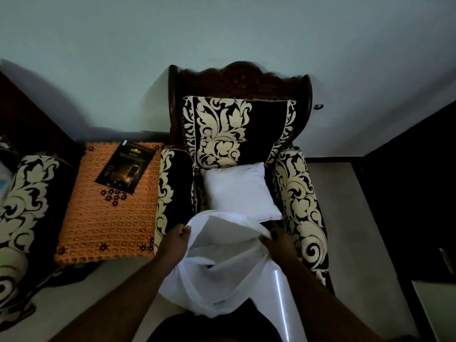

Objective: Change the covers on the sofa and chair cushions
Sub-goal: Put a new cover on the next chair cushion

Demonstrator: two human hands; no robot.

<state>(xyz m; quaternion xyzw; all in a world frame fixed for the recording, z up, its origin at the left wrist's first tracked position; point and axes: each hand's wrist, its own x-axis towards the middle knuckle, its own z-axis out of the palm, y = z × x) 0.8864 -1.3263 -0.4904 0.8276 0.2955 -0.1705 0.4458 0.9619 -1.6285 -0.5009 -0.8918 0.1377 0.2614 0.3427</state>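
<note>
- The left hand point(178, 237) and right hand point(276, 240) each pinched a side of the cover point(222, 262), spreading its mouth open.
- The cushion point(238, 191) lay on the chair point(299, 193) seat, just beyond the grip, touching the cover's far rim.
- Thin fabric could slip from either pinch, letting the mouth collapse.
- The cushion's corners could snag the rim if the mouth was too narrow.

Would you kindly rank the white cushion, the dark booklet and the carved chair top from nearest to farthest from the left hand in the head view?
From the left hand, which pinches the white cover:
1. White cushion, on the chair seat, up and to the right.
2. Dark booklet, on the orange mat to the left.
3. Carved chair top, far back against the wall.
</note>
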